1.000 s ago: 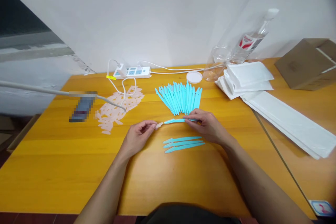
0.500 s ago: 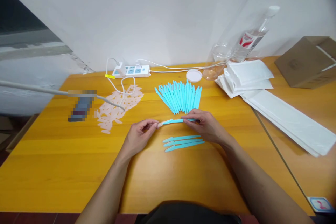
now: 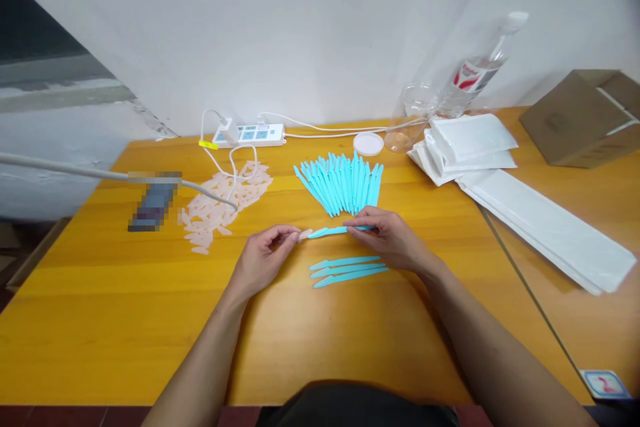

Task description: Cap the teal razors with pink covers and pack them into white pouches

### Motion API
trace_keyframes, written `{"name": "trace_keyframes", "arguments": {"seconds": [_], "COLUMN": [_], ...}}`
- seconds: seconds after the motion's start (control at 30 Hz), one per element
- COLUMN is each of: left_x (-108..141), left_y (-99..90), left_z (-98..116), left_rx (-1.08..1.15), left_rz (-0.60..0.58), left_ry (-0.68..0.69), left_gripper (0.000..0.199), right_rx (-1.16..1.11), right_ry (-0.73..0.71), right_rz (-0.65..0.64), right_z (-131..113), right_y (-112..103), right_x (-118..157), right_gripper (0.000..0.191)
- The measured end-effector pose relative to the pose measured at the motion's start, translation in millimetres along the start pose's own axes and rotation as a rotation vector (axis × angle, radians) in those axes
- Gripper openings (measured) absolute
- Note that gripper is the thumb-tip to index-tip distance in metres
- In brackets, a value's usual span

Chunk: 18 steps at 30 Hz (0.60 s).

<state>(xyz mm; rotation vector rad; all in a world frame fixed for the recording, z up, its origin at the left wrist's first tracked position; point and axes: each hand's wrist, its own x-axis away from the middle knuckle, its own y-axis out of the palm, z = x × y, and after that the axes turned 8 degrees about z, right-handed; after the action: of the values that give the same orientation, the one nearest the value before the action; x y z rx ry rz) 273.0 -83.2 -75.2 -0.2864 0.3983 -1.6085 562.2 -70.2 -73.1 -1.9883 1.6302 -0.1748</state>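
Observation:
My right hand is closed on the handle of a turquoise eyebrow razor, whose blade end points left. Facing it, my left hand pinches a small translucent pinkish blade cap between thumb and fingertips. The cap lies right at the razor's tip; whether the two touch I cannot tell. Below my hands, three more turquoise razors lie side by side on the table. A fanned pile of turquoise razors is spread just beyond my right hand. Many loose pinkish caps are scattered to the left.
A white power strip with cables stands by the wall. A blurred phone-like object lies left. Toward the back right are a round lid, a clear plastic container, a bottle, white packets and a cardboard box.
The cap overlapped the razor's blade end before; now it sits off to the left of the tip, with the blade end bare. Both hands stay in nearly the same place.

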Motion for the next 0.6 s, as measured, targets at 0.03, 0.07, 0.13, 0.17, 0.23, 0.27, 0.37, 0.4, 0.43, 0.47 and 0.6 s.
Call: {"name": "trace_keyframes", "arguments": {"seconds": [0.03,0.07,0.13,0.17,0.23,0.27,0.37,0.4,0.43,0.47,0.6], "left_x": [0.2,0.6,1.3,1.6,1.7,1.7,1.3,1.3,1.4,1.6,2.6], "left_y": [-0.6,-1.6,-4.0,-4.7,-4.3,-3.2,3.3,6.2,9.2,12.2,21.1], "left_z": [-0.5,-1.4,-3.5,-4.3,-4.5,-3.7,1.0,2.9,4.7,6.3,8.0], "left_rx": [-0.004,-0.010,-0.017,-0.015,-0.006,-0.004,-0.007,-0.009,-0.010,-0.011,-0.084], "left_rz": [0.005,0.011,0.014,0.009,-0.010,-0.019,-0.039,-0.043,-0.043,-0.046,-0.119], "left_ry": [-0.003,-0.009,-0.021,-0.022,-0.010,-0.001,0.022,0.025,0.027,0.028,0.105], "left_gripper": [0.027,0.027,0.027,0.027,0.026,0.026,0.027,0.028,0.028,0.028,0.026], "right_rx": [0.004,0.005,0.003,0.004,0.005,0.006,0.007,0.004,0.002,0.002,0.071], "right_ry": [0.001,0.005,0.015,0.019,0.023,0.022,0.006,-0.001,-0.009,-0.019,-0.066], "right_rz": [0.001,0.003,0.006,0.007,0.005,0.002,-0.004,-0.006,-0.009,-0.014,-0.076], "right_z": [0.1,0.5,2.0,2.6,3.0,2.6,-0.9,-2.4,-3.9,-5.3,-7.6], "right_y": [-0.1,-0.5,-1.3,-1.6,-1.4,-0.9,1.5,2.4,3.4,4.4,8.1], "right_x": [0.0,0.0,0.1,0.1,0.2,0.1,-0.1,-0.3,-0.4,-0.5,0.4], "right_gripper": [0.023,0.023,0.023,0.023,0.023,0.023,0.023,0.023,0.023,0.023,0.023]}}
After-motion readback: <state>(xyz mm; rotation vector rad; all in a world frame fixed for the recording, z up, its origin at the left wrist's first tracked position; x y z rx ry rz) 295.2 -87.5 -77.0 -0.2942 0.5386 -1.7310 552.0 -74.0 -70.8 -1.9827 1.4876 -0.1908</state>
